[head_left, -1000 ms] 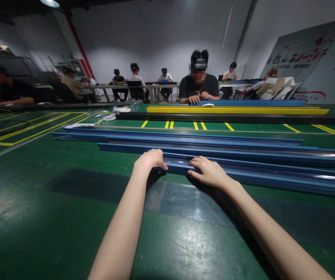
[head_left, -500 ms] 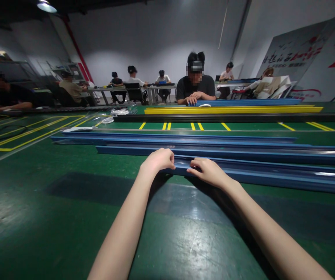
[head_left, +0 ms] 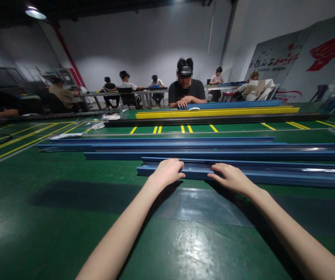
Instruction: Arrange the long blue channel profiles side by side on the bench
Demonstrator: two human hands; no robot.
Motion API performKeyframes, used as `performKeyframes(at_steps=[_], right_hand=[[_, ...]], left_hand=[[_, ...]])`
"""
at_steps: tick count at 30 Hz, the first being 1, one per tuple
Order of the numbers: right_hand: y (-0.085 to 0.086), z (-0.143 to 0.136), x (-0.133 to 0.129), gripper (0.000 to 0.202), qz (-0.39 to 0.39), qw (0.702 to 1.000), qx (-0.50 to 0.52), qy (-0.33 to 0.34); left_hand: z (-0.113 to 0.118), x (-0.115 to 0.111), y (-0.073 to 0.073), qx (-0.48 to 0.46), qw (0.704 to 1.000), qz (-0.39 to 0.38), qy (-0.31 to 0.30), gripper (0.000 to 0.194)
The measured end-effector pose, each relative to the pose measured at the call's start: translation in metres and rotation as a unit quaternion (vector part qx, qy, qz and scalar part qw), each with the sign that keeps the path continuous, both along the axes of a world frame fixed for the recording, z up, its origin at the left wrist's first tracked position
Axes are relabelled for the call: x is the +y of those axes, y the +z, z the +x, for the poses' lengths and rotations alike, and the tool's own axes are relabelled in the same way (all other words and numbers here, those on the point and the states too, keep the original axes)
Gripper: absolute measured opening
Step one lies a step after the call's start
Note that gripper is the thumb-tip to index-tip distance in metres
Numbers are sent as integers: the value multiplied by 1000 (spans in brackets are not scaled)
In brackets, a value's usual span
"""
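A long blue channel strip [head_left: 287, 175] lies across the table in front of me, its left end showing just past my left wrist. My left hand [head_left: 170, 171] is closed around its near wall close to that end, with the thumb on the near side. Further right, my right hand [head_left: 228, 177] grips the same wall between thumb and curled fingers. A bare stretch of the strip shows between the two hands. Behind it lie more blue strips [head_left: 112, 156], side by side. Under my forearms is a clear plastic sheet [head_left: 196, 206] on the green tabletop.
Beyond the blue strips are a black strip [head_left: 214, 119] and a yellow strip [head_left: 217, 112]. Crumpled clear plastic [head_left: 110, 116] lies at the far left. Across the table a person [head_left: 186, 87] has both hands on another blue strip. Several people sit at tables behind.
Both hands have slid right along the near blue strip, and the gap between them has widened. The strip's left end now shows past my left hand. The view has shifted slightly right.
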State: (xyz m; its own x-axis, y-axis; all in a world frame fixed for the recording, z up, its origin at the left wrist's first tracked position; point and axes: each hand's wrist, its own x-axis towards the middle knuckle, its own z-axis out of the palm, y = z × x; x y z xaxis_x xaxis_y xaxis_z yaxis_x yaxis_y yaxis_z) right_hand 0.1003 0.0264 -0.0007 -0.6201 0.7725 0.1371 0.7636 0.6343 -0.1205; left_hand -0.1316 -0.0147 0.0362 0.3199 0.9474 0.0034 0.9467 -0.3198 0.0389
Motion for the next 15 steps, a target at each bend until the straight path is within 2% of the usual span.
performKeyframes(at_steps=[4,9,15], right_hand=[[-2,9,-3,36,44,999,-15,-10],[-1,11,-6,34,63,997,-43,12],[7,35,-4,26,54,993,-102,-30]], left_hand=[[19,-4,-11,18,998,44,-36,22],[41,-7,-22,20,997,73,-14,29],[70,1,-23,5,995,93,-38,27]])
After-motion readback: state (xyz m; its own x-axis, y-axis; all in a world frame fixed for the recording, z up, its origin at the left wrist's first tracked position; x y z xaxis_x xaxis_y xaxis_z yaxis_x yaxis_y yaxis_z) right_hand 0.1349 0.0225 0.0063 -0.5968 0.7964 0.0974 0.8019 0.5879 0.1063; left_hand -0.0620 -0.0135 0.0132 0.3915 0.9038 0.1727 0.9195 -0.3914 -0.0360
